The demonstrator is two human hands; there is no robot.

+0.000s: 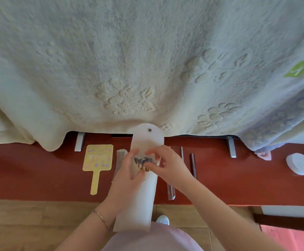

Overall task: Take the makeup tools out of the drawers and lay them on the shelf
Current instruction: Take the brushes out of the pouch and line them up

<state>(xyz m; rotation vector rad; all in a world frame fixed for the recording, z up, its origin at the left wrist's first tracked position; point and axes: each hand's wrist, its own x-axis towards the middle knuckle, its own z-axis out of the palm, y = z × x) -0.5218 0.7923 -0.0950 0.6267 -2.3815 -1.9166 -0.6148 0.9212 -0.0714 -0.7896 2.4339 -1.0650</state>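
Both hands at lower centre are working a white brush pouch, left hand gripping it, right hand pinching brushes out; mirror, comb already lying on red shelf, brushes still pending.

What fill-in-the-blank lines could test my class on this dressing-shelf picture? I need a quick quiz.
1. The left hand holds a white ____ with brushes in its mouth.
2. The hand mirror is coloured ____.
3. The white comb lies to the ____ of the mirror.
4. The shelf is coloured ____.

Missing words: pouch; yellow; right; red
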